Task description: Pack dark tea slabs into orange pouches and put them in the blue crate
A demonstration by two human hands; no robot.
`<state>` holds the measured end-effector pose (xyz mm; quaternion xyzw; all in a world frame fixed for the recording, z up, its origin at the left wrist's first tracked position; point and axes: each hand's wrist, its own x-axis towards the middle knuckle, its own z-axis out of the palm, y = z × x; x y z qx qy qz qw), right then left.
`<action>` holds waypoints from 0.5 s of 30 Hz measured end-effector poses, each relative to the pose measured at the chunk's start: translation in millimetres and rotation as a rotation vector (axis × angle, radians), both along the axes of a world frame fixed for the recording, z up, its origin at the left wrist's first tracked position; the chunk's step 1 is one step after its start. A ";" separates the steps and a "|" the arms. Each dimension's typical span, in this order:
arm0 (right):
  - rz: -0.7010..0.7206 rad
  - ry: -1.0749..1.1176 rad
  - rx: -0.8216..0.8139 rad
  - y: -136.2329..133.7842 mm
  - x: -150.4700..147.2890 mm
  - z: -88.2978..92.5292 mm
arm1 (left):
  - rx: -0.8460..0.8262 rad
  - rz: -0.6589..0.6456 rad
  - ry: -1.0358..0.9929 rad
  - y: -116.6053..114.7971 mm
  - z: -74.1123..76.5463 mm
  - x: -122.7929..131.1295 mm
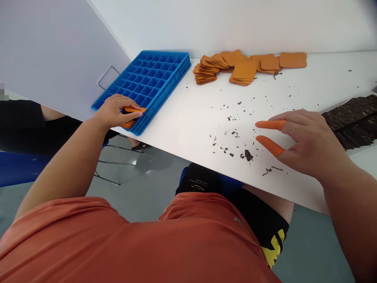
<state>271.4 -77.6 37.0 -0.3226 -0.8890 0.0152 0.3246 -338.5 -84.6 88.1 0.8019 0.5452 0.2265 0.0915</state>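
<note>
My left hand (116,110) rests on the near corner of a blue compartment tray (153,76) at the table's left edge. Its fingers, in orange finger cots, are pinched on a small dark piece over a cell; I cannot make out what it is. My right hand (300,139) hovers over the white table (191,118) at the right, fingers spread, orange cots on thumb and forefinger, holding nothing. Small dark scraps (247,155) lie just left of it.
Fanned stacks of orange cards (235,67) lie at the back of the table. A tray of dark strips (353,122) sits at the right edge. A white partition (53,51) stands at the left, with another person's dark-clothed arm beyond it.
</note>
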 end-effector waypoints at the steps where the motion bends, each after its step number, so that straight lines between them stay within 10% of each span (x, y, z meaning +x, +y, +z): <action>1: -0.004 -0.001 -0.006 -0.2 0.0 0.1 | 0.014 0.022 0.023 -1.4 -1.3 -1.4; 9: -0.018 -0.018 -0.084 -2.3 -0.3 1.1 | -0.135 0.027 0.322 21.2 0.6 -9.9; 15: 0.008 -0.073 -0.081 -2.6 1.4 2.1 | -0.574 0.397 0.591 21.4 21.5 27.6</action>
